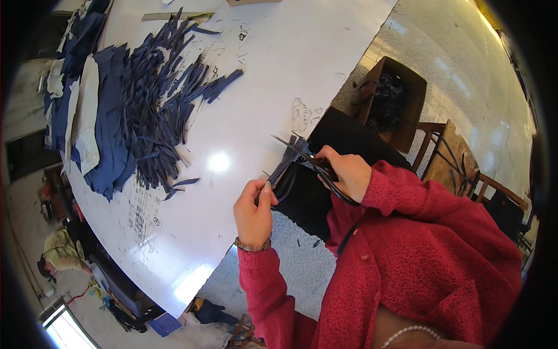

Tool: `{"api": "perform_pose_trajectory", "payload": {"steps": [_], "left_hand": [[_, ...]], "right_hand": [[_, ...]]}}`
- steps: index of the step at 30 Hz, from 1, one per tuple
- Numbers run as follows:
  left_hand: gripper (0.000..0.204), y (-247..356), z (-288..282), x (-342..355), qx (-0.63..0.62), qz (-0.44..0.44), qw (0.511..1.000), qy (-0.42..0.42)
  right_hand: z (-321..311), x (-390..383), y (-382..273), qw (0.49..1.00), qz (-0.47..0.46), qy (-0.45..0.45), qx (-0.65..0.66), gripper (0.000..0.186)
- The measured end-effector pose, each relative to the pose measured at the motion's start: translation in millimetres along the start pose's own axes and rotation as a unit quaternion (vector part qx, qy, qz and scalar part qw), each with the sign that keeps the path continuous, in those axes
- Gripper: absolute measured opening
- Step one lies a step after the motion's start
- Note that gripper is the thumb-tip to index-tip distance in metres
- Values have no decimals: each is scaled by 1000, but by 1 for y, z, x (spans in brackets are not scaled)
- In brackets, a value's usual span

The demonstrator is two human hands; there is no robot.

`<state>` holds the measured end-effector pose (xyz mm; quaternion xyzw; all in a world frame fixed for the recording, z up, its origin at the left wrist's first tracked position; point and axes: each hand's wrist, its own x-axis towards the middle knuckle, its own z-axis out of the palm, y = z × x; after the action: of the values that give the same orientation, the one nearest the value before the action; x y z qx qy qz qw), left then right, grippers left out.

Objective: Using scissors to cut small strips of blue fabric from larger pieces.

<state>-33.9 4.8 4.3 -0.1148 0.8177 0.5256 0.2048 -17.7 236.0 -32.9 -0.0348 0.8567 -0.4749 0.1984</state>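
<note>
My left hand (256, 212), a bracelet at its wrist, pinches a small bundle of narrow dark blue fabric strips (283, 161) near the table's edge. In my right hand (350, 174) is a pair of black-handled scissors (323, 168), with fingers wrapped around the handles. The scissor blades cross the far end of the bundle; one tip reaches past it over the white tabletop. Whether the blades are cutting the cloth, I cannot tell. Black trousers (302, 203) on my lap lie just under both hands.
A tangled pile of blue strips (160, 110) covers the left of the white table (232, 134), beside stacked blue fabric (110, 122). Flat ruler-like strip (168, 16) lies behind. Right of me stand a cardboard box (414, 110) holding dark scraps and a wooden chair (444, 154). Another person (64, 253) is at far left.
</note>
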Motion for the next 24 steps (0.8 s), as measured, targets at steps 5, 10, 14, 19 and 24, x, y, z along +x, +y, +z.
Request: {"api": "perform_pose_trajectory", "payload": {"steps": [5, 10, 14, 19, 24], "left_hand": [[12, 0, 0, 1, 11, -1, 1000, 5], [12, 0, 1, 2, 6, -2, 1000, 7], [12, -1, 1, 1, 0, 2, 1000, 11], [12, -3, 4, 3, -6, 15, 1000, 4], [13, -8, 1, 0, 4, 35, 999, 15]], "right_hand": [[1, 1, 2, 1000, -13, 2, 2, 31], [-4, -3, -10, 996, -19, -10, 82, 35], [-13, -4, -19, 988, -26, -36, 150, 43], [-50, 15, -31, 991, -57, 114, 29, 47], [-87, 62, -35, 943, -168, 153, -245, 48]]}}
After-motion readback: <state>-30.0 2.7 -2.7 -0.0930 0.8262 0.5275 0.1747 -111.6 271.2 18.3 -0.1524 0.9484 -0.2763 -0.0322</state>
